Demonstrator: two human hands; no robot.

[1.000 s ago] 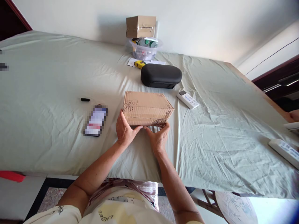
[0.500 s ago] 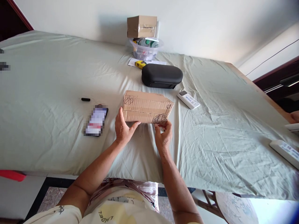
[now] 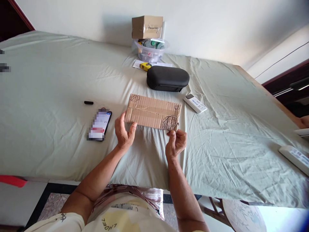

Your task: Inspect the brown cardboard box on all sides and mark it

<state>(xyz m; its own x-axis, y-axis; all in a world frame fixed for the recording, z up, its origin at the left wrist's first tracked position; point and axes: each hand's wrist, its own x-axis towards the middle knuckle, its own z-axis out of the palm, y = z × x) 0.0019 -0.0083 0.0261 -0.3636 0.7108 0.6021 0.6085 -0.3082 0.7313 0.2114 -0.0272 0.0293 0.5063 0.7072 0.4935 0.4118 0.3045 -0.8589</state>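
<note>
A brown cardboard box (image 3: 151,112) with black scribbles near its corners is between my hands, its broad scribbled face toward me. My left hand (image 3: 124,133) grips its left end, thumb at the lower edge and fingers along the side. At the lower right corner, my right hand (image 3: 176,143) pinches the box between thumb and bent fingers. The underside of the box is hidden. Left of it lie a phone (image 3: 99,125) with its screen lit and a small black stick-shaped object (image 3: 88,102).
Behind the box sits a black hard case (image 3: 167,78), with a yellow tape measure (image 3: 145,66) beside it. A white remote (image 3: 195,103) lies to the right. Another carton (image 3: 147,27) rests on a clear plastic tub (image 3: 151,54) by the wall. A pale green cloth (image 3: 229,135) covers the table.
The box has tipped so its broad face shows more squarely, and its right end has shifted right. My right hand moved right and down; my left hand slid slightly left.
</note>
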